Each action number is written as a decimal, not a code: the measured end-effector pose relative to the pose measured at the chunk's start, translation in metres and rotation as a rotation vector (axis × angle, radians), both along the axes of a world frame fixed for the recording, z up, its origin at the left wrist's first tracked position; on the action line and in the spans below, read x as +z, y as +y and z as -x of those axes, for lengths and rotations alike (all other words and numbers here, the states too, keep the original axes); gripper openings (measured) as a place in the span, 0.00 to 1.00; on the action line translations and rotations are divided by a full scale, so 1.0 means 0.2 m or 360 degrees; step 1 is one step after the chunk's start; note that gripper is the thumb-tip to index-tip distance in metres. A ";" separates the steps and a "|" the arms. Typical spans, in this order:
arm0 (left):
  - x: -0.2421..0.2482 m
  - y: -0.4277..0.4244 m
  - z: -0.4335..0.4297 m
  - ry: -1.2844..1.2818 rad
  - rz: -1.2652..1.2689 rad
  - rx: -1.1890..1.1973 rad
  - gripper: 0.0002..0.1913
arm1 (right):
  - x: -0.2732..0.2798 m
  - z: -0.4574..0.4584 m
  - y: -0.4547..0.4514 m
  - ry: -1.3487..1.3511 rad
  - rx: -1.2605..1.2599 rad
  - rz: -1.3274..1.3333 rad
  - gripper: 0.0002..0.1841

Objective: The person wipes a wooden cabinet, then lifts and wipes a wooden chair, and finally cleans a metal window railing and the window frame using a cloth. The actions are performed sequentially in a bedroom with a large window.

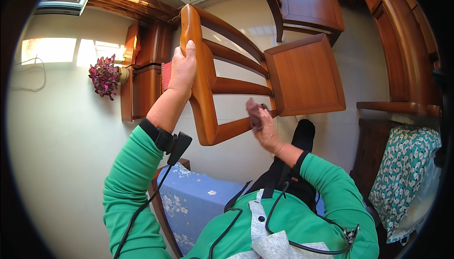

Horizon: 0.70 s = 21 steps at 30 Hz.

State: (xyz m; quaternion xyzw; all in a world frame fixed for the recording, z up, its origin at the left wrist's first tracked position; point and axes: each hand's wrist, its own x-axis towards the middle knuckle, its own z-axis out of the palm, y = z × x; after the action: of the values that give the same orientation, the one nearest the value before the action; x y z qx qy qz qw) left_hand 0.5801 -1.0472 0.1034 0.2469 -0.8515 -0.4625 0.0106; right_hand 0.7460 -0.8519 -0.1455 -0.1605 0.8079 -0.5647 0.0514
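Note:
Before me stands a brown wooden chair [303, 76] with a slatted backrest [244, 87]. My left hand [183, 69] grips the thick top rail [200, 81] of the backrest near its far end. In my right hand [268, 131] is a bunched brown cloth [256, 115], pressed at the near side post [232, 130] of the backrest, close to the seat. The fingers of my right hand are slightly blurred, and the cloth hides part of that post.
A second wooden chair [310, 3] stands behind the first. To the left are a wooden cabinet [147, 89] and a potted plant with purple-pink leaves [105, 76]. A blue flowered cover [198, 195] lies below. At right are wooden furniture [400, 39] and a green patterned cloth bag [400, 177].

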 end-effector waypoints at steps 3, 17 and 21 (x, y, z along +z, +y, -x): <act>0.01 0.01 0.00 0.0002 0.0022 -0.0003 0.25 | -0.09 0.04 0.08 -0.0374 0.0043 0.0069 0.36; 0.04 0.03 -0.02 -0.0013 0.0047 0.0018 0.22 | -0.05 -0.19 -0.09 0.0274 -0.0138 0.0187 0.48; 0.04 0.04 -0.02 -0.0004 0.0001 0.0044 0.21 | -0.59 -0.16 -0.01 -0.0143 -0.0124 0.0032 0.50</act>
State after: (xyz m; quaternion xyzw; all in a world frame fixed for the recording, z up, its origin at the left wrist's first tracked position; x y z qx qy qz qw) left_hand 0.5832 -1.0392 0.1123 0.2592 -0.8481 -0.4617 0.0160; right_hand 0.7772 -0.8546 -0.2631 -0.1040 0.8047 -0.5810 0.0639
